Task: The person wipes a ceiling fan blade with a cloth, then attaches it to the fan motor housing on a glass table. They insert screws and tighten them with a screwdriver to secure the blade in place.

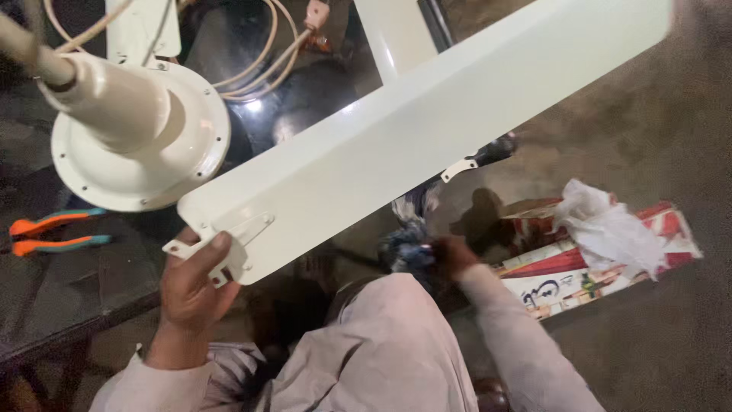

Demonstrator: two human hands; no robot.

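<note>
The person sits low, in light trousers and long sleeves, over a dusty grey-brown floor (656,152). The room is dim.

The left hand (191,286) is up at the near end of a long white fan blade (427,130). Its grip is closed on the metal bracket (221,248) at that end, with the thumb lying flat on top of it. The blade slants up and away to the right, above the floor and over the edge of the dark bench (69,290).

On the bench, just left of the blade's end, sits the round white fan motor (141,133) with its thick stem pointing to the left. Pale wires (263,65) loop behind it. Another white blade (396,30) shows at the top. Orange and blue pliers (53,233) lie on the bench near its left side, well apart from the hand.

The right hand (450,255) is down low by the floor, next to a dark bundle (408,248). It is blurry there, so I cannot tell if its grip is apart or together.

On the floor to the right lies a flat red and white box (602,267) with a crumpled white plastic bag (610,229) on top of it. A small white bracket (460,167) shows under the long blade.
</note>
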